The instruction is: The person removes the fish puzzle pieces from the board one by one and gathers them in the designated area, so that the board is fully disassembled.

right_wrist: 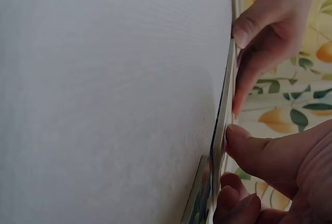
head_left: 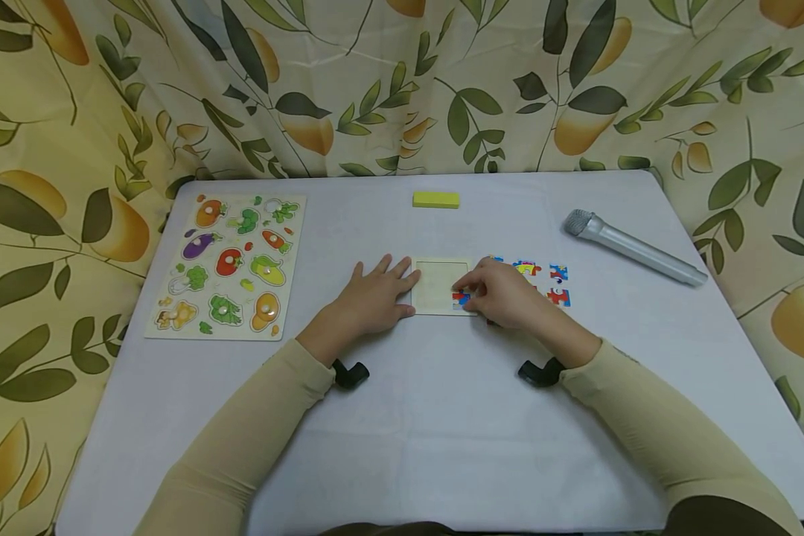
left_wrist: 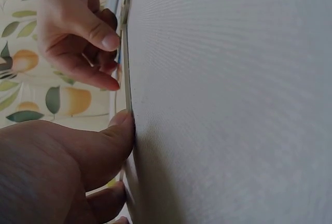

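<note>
A small cream puzzle tray (head_left: 435,305) lies on the white table, with a red and blue jigsaw piece (head_left: 461,300) in its lower right corner. My left hand (head_left: 377,296), fingers spread, rests against the tray's left edge; its thumb touches the edge in the left wrist view. At the tray's right side my right hand (head_left: 502,294) holds the jigsaw piece between thumb and forefinger, partly covering it. More colourful jigsaw pieces (head_left: 559,297) lie just right of this hand, some hidden beneath it. The right wrist view shows the right thumb (right_wrist: 246,143) at the tray's edge.
A vegetable peg puzzle board (head_left: 241,298) lies at the left. Behind the tray is a yellow block (head_left: 435,199), and a silver microphone (head_left: 636,248) lies at the back right. A leaf-patterned curtain (head_left: 402,89) hangs behind the table (head_left: 402,447).
</note>
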The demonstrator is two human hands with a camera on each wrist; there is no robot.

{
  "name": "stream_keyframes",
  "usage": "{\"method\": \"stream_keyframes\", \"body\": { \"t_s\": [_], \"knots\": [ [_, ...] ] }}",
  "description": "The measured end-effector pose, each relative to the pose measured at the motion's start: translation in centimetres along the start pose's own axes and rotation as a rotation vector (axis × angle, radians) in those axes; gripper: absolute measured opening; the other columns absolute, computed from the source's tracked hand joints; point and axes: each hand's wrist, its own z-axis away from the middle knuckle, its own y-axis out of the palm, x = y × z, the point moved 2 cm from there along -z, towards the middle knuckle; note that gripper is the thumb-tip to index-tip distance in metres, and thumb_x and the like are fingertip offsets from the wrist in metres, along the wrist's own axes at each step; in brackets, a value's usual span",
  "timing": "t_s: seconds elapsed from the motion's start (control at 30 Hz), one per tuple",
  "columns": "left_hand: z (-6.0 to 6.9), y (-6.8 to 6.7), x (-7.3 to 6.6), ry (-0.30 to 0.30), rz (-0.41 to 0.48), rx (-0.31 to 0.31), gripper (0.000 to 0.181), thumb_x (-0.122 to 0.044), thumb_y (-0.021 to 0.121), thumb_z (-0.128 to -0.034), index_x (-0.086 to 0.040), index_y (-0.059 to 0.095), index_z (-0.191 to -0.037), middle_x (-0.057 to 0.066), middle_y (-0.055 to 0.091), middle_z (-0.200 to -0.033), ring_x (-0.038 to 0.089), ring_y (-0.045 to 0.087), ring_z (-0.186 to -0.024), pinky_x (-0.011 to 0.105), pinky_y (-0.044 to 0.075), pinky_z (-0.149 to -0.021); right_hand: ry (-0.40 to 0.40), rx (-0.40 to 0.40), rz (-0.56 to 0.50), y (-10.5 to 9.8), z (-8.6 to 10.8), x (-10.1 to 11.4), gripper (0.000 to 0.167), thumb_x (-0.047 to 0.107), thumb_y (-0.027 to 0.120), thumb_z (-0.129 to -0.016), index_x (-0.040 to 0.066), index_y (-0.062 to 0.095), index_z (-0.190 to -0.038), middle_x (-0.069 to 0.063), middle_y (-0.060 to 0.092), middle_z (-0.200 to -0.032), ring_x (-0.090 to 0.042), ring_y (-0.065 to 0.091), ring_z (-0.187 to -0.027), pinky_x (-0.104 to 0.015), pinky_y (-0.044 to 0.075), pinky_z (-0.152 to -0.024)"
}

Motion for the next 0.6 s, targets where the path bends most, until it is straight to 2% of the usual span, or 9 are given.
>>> {"method": "stream_keyframes", "body": {
  "t_s": [0.3, 0.6],
  "knots": [
    [0.04, 0.03, 0.15, 0.015, 0.009, -0.012, 0.074, -0.050, 0.062, -0.1073, -0.030, 0.030, -0.171, -0.001, 0.018, -0.183, 0.031, 0.010, -0.171, 0.073, 0.013, -0.131, -0.005, -0.032, 0.017, 0.38, 0.01, 0.66, 0.021, 0.009, 0.086, -0.090, 0.015, 0.085, -0.111, -0.007, 0.068, -0.110, -0.023, 0.061, -0.088, -0.034, 0.051, -0.076],
    [0.02, 0.19, 0.24, 0.023, 0.006, -0.017, 0.074, -0.050, 0.062, -0.1076, -0.030, 0.030, -0.171, -0.001, 0.019, -0.182, 0.032, 0.011, -0.171, 0.073, 0.014, -0.131, -0.008, -0.050, 0.054, 0.67, -0.15, 0.90, 0.021, 0.008, 0.087, -0.089, 0.017, 0.079, -0.105, -0.007, 0.065, -0.103, -0.024, 0.059, -0.091, -0.035, 0.050, -0.077]
  ]
}}
